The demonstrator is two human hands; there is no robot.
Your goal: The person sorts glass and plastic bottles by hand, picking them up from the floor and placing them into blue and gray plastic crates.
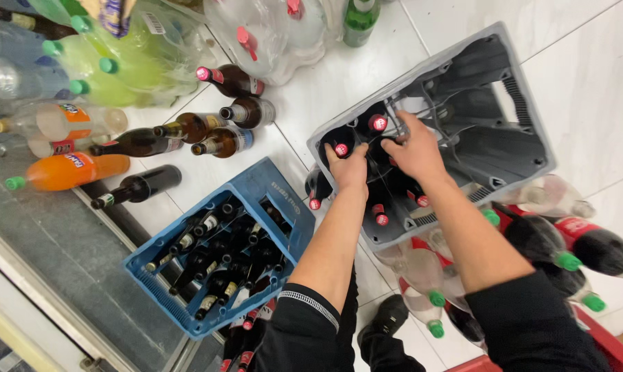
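Note:
A grey plastic crate (525, 131) lies tilted on the white tiled floor, with several dark bottles with red caps (378, 123) in its left compartments. My left hand (349, 167) reaches into the crate's near left corner, fingers curled around a dark bottle beside a red cap (341, 149). My right hand (413, 148) is deeper in the crate, fingers spread over the dark bottle tops and the grey divider; what it grips is hidden. Both sleeves are black.
A blue crate (284, 196) full of brown glass bottles stands to the left. Loose brown bottles (187, 127), an orange drink bottle (70, 171) and green plastic bottles (111, 76) lie at upper left. Large cola bottles with green caps (573, 248) lie at right.

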